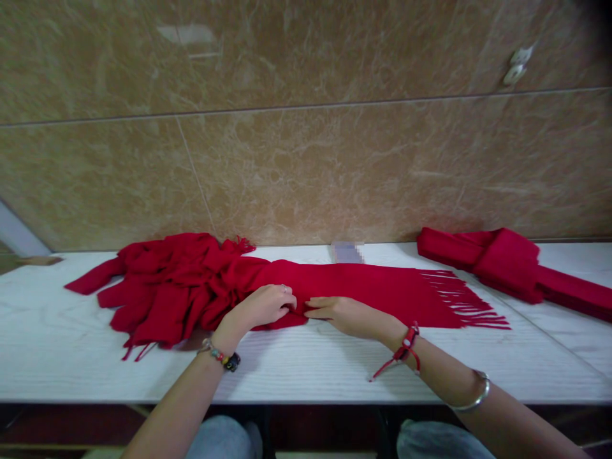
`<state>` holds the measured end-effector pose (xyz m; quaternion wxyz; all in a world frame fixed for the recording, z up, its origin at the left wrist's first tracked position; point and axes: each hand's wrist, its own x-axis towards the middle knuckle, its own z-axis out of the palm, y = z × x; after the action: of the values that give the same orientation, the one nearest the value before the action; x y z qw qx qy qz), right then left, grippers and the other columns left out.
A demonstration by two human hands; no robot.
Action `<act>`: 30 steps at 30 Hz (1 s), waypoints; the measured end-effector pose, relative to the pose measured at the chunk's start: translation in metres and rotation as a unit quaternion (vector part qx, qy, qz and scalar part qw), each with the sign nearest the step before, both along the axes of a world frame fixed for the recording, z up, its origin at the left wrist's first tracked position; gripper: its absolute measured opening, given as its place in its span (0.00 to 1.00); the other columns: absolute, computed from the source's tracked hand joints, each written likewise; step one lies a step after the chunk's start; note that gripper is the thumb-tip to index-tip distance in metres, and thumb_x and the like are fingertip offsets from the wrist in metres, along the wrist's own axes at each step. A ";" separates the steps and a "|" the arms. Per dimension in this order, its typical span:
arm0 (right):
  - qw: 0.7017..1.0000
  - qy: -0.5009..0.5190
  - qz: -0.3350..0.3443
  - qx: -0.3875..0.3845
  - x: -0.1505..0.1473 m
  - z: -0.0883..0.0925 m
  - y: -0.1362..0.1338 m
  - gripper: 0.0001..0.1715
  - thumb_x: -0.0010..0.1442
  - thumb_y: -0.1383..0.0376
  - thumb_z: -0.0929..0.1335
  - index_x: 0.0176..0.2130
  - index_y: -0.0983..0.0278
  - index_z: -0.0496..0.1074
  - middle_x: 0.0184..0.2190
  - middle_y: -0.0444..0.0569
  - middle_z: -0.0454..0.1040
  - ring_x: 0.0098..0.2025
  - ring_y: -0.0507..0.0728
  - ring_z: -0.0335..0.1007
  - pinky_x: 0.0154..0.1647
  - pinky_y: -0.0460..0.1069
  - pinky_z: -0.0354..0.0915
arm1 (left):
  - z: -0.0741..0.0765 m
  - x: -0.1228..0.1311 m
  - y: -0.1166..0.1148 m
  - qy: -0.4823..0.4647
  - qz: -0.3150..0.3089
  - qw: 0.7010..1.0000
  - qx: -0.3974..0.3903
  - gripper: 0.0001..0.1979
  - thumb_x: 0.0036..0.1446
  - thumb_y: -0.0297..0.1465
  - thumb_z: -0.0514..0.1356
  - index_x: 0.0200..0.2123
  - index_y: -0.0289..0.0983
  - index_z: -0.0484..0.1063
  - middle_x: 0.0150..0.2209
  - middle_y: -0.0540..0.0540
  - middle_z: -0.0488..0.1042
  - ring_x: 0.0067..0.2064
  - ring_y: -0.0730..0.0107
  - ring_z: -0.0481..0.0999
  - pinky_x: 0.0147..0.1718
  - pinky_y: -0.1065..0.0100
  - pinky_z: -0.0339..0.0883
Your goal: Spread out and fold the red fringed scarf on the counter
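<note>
A red fringed scarf (377,290) lies flat along the white table, its fringe spread toward the right. Its left part runs into a crumpled heap of red scarves (176,287). My left hand (268,303) has curled fingers and grips the scarf where the flat part meets the folds; the fingertips are partly hidden. Close by on the right, my right hand (349,315) rests on the scarf's near edge. Its fingers are stretched out, pointing left, and hold nothing.
A folded red bundle (507,264) lies at the right near the wall, one long strip reaching past the view's edge. Behind the scarf a small greyish, partly blurred item (347,252) lies by the wall. The white table (296,376) ends just before my knees.
</note>
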<state>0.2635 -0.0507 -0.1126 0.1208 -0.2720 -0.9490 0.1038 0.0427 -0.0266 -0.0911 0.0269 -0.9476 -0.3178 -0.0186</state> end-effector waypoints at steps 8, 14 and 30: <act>0.982 -0.061 -0.008 -0.181 0.035 0.017 -0.008 0.30 0.58 0.62 0.61 0.59 0.65 0.53 0.60 0.52 0.51 0.61 0.55 0.44 0.60 0.53 0.45 | 0.007 0.004 -0.006 0.002 0.003 1.000 -0.005 0.06 0.54 0.28 0.52 0.31 0.38 0.69 0.31 0.48 0.70 0.34 0.70 0.69 0.36 0.71 0.62; 0.986 -0.033 -0.124 -0.103 0.022 0.011 -0.006 0.37 0.60 0.53 0.57 0.62 0.69 0.44 0.62 0.58 0.43 0.63 0.59 0.35 0.60 0.58 0.42 | -0.003 0.014 -0.002 -0.018 0.043 0.998 0.040 0.13 0.59 0.31 0.47 0.42 0.38 0.68 0.43 0.44 0.71 0.44 0.67 0.70 0.44 0.67 0.60; 0.973 -0.112 -0.201 0.032 0.056 -0.017 -0.024 0.32 0.63 0.55 0.52 0.61 0.68 0.46 0.62 0.55 0.45 0.62 0.63 0.39 0.57 0.65 0.47 | -0.019 0.012 0.005 0.054 0.145 0.981 -0.113 0.29 0.60 0.41 0.41 0.61 0.35 0.43 0.63 0.40 0.39 0.63 0.62 0.38 0.57 0.58 0.38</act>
<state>0.3196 -0.0751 -0.1296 0.0409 -0.4627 -0.8854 0.0155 0.0550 -0.0212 -0.1104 -0.0604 -0.8879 -0.4502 0.0729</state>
